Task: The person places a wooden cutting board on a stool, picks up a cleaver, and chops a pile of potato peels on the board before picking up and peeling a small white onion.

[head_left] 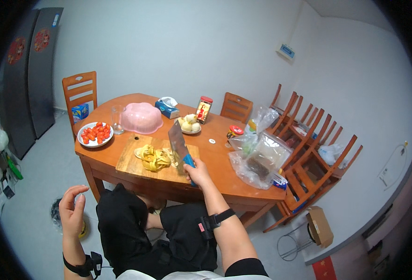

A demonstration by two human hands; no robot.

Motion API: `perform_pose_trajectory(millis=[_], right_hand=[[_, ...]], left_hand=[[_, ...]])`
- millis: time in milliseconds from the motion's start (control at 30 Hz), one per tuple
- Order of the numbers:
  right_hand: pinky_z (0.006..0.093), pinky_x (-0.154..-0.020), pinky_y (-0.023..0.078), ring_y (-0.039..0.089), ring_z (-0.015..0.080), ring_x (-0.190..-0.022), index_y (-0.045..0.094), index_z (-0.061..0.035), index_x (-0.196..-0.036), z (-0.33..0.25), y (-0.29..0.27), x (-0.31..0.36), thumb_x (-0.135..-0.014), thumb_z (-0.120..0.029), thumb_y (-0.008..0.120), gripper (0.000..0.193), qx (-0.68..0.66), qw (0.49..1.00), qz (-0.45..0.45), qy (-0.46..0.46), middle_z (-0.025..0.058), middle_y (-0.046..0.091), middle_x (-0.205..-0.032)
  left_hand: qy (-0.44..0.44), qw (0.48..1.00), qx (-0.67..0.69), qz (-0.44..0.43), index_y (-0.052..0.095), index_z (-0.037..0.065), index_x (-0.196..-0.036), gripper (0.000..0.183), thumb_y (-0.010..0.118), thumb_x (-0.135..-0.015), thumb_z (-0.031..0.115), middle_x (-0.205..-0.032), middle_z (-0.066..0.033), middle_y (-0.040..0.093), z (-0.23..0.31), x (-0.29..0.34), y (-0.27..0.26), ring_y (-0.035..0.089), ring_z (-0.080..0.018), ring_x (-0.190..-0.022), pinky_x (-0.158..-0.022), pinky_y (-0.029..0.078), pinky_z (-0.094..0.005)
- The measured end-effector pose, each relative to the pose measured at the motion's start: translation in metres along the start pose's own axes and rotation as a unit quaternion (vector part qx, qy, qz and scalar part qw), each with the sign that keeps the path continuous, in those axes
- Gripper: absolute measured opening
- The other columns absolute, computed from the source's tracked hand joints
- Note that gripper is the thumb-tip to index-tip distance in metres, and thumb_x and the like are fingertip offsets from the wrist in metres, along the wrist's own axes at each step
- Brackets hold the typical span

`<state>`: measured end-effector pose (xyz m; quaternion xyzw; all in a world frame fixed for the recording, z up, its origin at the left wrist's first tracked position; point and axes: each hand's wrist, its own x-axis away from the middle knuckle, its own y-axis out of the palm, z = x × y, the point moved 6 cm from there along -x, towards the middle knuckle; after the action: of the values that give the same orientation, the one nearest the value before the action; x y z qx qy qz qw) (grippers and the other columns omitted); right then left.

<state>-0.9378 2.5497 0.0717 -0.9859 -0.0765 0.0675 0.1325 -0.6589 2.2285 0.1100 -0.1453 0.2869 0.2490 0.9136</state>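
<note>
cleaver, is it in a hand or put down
In hand: the right hand grips the cleaver by its blue handle. Whether it touches the cutting board, I cannot tell.

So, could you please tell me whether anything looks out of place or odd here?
The wooden chairs at the right look odd: piled together, some apparently upturned, rather than standing around the table. The pink basin also appears upside down. The yellow peelings lie heaped on the cutting board, not spilled.

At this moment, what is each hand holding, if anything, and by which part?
The right hand holds a cleaver by its blue handle. The left hand is open, with nothing in it.
</note>
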Motion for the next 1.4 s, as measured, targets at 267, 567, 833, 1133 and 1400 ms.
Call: perform_pose_trajectory(millis=[267, 567, 833, 1133, 1400], right_hand=[[0.0239, -0.044, 0.042, 0.052, 0.0100, -0.050, 0.048, 0.0003, -0.120, -0.017, 0.002, -0.005, -0.083, -0.011, 0.058, 0.040, -0.041, 0.999, -0.027, 0.020, 0.0051, 0.059, -0.074], [0.0220, -0.049, 0.043, 0.053, 0.0089, -0.056, 0.036, -0.0009, -0.133, -0.013, 0.006, -0.025, -0.084, -0.008, 0.056, 0.053, -0.103, 0.991, -0.081, 0.009, 0.0065, 0.062, -0.086], [0.0196, -0.053, 0.043, 0.053, 0.0071, -0.062, 0.030, -0.0053, -0.139, -0.002, -0.003, -0.042, -0.087, -0.008, 0.057, 0.058, -0.110, 0.989, -0.101, -0.014, 0.0072, 0.061, -0.094], [0.0198, -0.060, 0.043, 0.052, 0.0070, -0.068, 0.030, -0.0025, -0.139, 0.012, -0.010, -0.056, -0.089, -0.007, 0.056, 0.057, -0.078, 0.990, -0.117, 0.024, 0.0073, 0.060, -0.097], [0.0196, -0.069, 0.045, 0.055, 0.0066, -0.082, 0.040, -0.0015, -0.134, 0.016, -0.020, -0.051, -0.087, -0.004, 0.058, 0.051, 0.109, 0.987, -0.104, -0.052, 0.0069, 0.061, -0.104]], left_hand=[[-0.008, 1.000, -0.016, -0.005, 0.062, -0.002, -0.096, 0.018, 0.052, -0.084, 0.007, -0.100, -0.0112, 0.061, -0.013, -0.016, 0.014, 0.055, -0.0206, -0.098, -0.089, 0.040, -0.0305], [-0.052, 0.998, -0.016, -0.041, 0.062, -0.001, -0.095, 0.017, 0.056, -0.081, 0.007, -0.097, -0.0109, 0.061, -0.052, -0.065, 0.084, 0.057, -0.0204, -0.092, -0.083, 0.043, -0.0293], [0.019, 0.992, -0.034, -0.119, 0.061, -0.001, -0.098, 0.022, 0.061, -0.078, 0.008, -0.098, -0.0153, 0.061, -0.061, -0.142, 0.170, 0.057, -0.0290, -0.095, -0.085, 0.043, -0.0351], [0.052, 0.980, -0.069, -0.179, 0.060, -0.001, -0.099, 0.025, 0.063, -0.076, 0.010, -0.102, -0.0168, 0.060, -0.106, -0.175, 0.232, 0.055, -0.0335, -0.098, -0.087, 0.042, -0.0403], [0.067, 0.987, -0.071, -0.130, 0.059, -0.001, -0.100, 0.025, 0.060, -0.076, 0.006, -0.103, -0.0185, 0.059, -0.127, -0.180, 0.228, 0.054, -0.0359, -0.100, -0.087, 0.042, -0.0419]])
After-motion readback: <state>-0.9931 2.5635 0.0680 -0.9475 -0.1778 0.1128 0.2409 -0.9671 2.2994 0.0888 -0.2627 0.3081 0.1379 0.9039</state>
